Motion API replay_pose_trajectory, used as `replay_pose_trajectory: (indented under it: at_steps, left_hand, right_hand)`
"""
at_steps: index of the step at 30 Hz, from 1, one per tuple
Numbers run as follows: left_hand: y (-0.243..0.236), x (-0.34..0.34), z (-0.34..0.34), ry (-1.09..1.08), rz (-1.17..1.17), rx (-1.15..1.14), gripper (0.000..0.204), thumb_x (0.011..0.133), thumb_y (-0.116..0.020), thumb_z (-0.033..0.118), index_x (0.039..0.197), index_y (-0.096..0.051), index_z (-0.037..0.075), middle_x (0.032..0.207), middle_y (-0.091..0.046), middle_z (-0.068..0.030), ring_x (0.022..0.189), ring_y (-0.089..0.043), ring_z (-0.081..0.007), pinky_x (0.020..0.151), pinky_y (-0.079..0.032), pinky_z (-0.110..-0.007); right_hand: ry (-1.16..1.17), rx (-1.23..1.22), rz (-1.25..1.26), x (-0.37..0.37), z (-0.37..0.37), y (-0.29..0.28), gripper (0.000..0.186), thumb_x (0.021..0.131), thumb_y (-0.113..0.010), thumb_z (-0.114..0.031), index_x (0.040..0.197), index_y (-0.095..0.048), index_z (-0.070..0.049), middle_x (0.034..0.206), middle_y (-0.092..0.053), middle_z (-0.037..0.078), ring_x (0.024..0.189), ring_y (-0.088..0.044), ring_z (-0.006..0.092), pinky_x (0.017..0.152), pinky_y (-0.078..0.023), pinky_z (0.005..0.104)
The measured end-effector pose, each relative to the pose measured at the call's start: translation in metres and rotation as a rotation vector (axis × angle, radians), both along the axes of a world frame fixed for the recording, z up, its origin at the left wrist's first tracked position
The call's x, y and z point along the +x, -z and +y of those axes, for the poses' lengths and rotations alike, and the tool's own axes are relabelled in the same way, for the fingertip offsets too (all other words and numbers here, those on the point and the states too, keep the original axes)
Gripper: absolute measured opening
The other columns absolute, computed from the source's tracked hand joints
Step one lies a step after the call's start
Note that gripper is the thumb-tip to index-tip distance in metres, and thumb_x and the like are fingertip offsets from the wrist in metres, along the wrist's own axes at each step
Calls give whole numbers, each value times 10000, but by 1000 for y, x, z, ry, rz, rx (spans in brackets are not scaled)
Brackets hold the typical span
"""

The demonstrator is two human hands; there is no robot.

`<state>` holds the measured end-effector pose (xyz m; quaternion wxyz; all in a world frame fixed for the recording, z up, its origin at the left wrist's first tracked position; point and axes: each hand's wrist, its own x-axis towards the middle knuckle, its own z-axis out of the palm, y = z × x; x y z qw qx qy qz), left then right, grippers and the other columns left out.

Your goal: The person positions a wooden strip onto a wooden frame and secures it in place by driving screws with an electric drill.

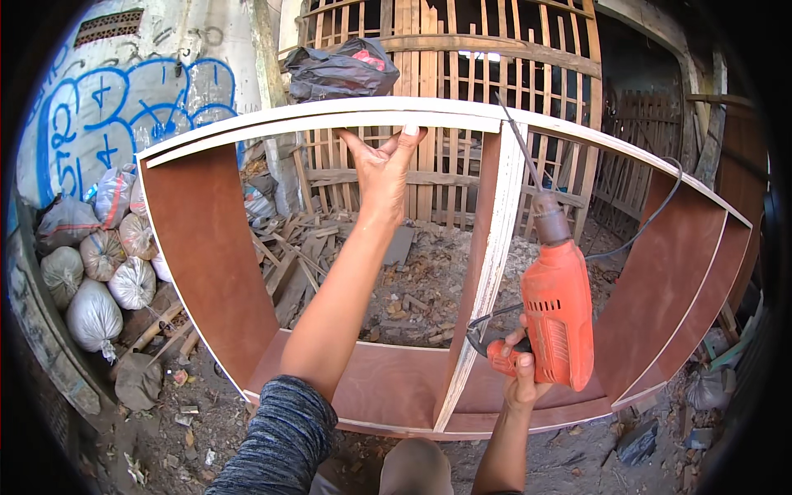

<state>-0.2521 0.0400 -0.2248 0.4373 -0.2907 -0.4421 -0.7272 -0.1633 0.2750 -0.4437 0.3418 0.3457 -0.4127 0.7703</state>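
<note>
Since the top board (330, 118), side panel (206, 239), bottom board (396, 379) and divider (488, 256) already stood joined as one brown cabinet (668, 264), assembly looked well along, prob. at the fastening stage, judging by the drill (557, 313) in hand. Both bays were open, w/ rubble ground showing thru; nothing closed them yet. The cabinet filled most of the frame, left to right; the drill sat right of centre, its bit (525, 153) pointing up past the divider's upper end. Couldn't tell whether the bit's tip touched wood or just passed in front, as depth was hard to read there.

Re grip: L hand (384, 169), upper centre, pinched the top board's edge, thumb on the front face, other fingers going under and out of sight. R hand (525, 388), lower right of centre, was wrapped round the drill's handle, near the black cord (470, 334). Neither was free.

Elsewhere: sacks (99, 318) piled far left, a dark plastic bag (342, 70) upper centre just above the top board, wooden slats (421, 54) at top, scrap wood (301, 268) left of centre, etc.
</note>
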Motion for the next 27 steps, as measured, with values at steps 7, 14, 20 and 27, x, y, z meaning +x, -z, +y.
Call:
replay_pose_trajectory:
  at_steps: [7, 14, 20, 27]
  left_hand:
    - [-1, -5, -6, -40, 32, 22, 1298, 895, -835, 201, 1621, 239, 266, 1639, -227, -242, 1499, -347, -305, 1176, -390, -429]
    - [-4, -2, -3, 81, 161, 68, 1206, 900, -823, 155, 1641, 124, 245, 1594, -275, -224, 1454, -410, -308, 1182, -414, -427]
    - [-19, 7, -5, 214, 136, 268, 974, 966, -752, 233, 1579, 3, 180, 1504, -356, -218, 1330, -539, -367, 1095, -533, -495]
    - [-19, 3, -6, 168, 140, 295, 1013, 912, -804, 144, 1540, -9, 156, 1467, -387, -209, 1295, -574, -372, 1081, -549, -541]
  right_hand:
    - [-3, -7, 32, -6, 1, 5, 586, 924, -710, -232, 1385, -500, 62, 1300, -613, 207, 903, -629, 198, 645, -566, 296]
    - [59, -6, 27, -5, 1, 7, 600, 915, -698, -219, 1400, -483, 61, 1287, -610, 215, 894, -628, 200, 624, -553, 294]
    - [45, -11, -1, -3, 0, 7, 603, 924, -703, -232, 1400, -488, 68, 1283, -618, 212, 903, -632, 197, 628, -552, 295]
    - [8, -105, -55, 3, -8, -1, 547, 894, -728, -224, 1303, -566, 101, 1014, -649, 161, 759, -616, 178, 666, -596, 343]
